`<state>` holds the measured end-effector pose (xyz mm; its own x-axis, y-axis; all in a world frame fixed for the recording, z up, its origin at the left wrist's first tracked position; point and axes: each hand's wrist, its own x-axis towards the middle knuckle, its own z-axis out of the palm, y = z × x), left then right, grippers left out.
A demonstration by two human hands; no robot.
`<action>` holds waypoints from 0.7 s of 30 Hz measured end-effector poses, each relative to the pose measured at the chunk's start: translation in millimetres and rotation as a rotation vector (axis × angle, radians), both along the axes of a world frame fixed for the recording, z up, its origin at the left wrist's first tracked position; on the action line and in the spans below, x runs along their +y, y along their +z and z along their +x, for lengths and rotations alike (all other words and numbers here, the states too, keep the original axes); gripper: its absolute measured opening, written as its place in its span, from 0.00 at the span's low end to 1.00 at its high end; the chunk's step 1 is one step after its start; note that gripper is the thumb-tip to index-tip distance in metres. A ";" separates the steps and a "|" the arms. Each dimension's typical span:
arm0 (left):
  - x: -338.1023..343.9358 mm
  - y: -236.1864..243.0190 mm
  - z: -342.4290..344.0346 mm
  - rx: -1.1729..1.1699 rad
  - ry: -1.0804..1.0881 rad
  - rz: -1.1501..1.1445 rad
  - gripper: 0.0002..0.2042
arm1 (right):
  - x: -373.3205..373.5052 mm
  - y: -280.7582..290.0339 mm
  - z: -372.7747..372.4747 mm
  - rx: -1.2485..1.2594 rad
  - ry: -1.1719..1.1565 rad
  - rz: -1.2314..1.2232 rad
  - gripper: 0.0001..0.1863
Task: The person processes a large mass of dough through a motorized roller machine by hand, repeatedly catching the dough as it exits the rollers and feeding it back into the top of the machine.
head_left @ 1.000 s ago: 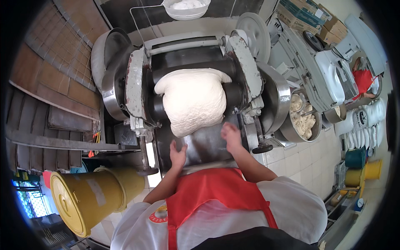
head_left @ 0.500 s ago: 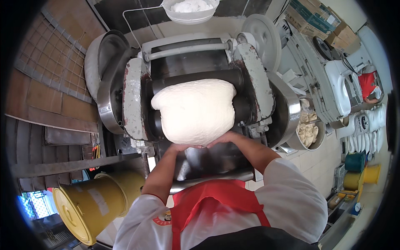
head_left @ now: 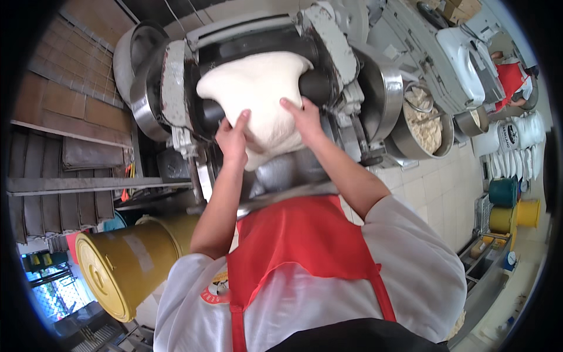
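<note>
A big, smooth, pale slab of dough [head_left: 258,88] drapes over the dark rollers [head_left: 316,87] of a dough roller machine [head_left: 175,94] with worn grey side housings. Its near end hangs down over the metal tray [head_left: 281,174] on my side. My left hand [head_left: 233,139] grips the dough's near left edge, thumb on top. At the near right edge, my right hand [head_left: 305,122] holds it the same way. The fingers underneath are mostly hidden by the dough.
Right of the machine, a steel mixing bowl [head_left: 423,132] holds lumpy dough. A lidded yellow bin [head_left: 117,270] stands at the lower left, below a rack of dark trays [head_left: 53,158]. A person in a red apron [head_left: 509,85] is at the far right, above stacked white sacks [head_left: 516,144].
My hands have moved from under the dough's near edge to its two sides, thumbs on top. The dough has narrowed and stretched toward me. The view has shifted, with the machine higher in it.
</note>
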<state>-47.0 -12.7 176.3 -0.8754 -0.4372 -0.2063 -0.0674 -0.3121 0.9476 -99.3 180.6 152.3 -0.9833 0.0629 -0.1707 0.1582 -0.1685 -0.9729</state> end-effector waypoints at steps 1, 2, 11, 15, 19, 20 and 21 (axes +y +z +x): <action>-4.8 -2.7 3.0 0.090 -0.004 0.049 0.20 | 6.9 1.0 2.3 0.026 -0.011 0.002 0.21; -8.3 -6.6 9.2 0.136 0.039 0.030 0.19 | 9.2 8.8 11.4 0.141 -0.015 -0.019 0.19; -15.3 -164.1 90.7 -0.494 -0.019 -0.282 0.31 | 56.7 -102.5 83.8 -0.301 -0.022 0.453 0.29; -4.9 -193.5 49.9 -0.558 -0.350 -0.136 0.37 | 66.4 -160.4 54.3 -0.413 0.399 0.687 0.77; -17.3 -184.9 -3.5 -0.321 -0.374 -0.013 0.39 | 39.3 -107.3 -3.4 -0.180 0.563 0.568 0.70; -16.5 -174.4 -11.4 -0.385 -0.421 -0.099 0.40 | 43.2 -104.6 -15.3 -0.120 0.687 0.538 0.62; -17.8 -163.5 -17.7 -0.404 -0.536 -0.034 0.41 | 47.1 -102.0 -26.8 -0.061 0.815 0.507 0.55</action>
<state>-64.7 -30.5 12.8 -0.8302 0.0242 -0.5570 -0.5561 -0.1077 0.8241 -126.2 227.7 50.3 -0.7478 -0.5558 -0.3632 0.0929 0.4540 -0.8862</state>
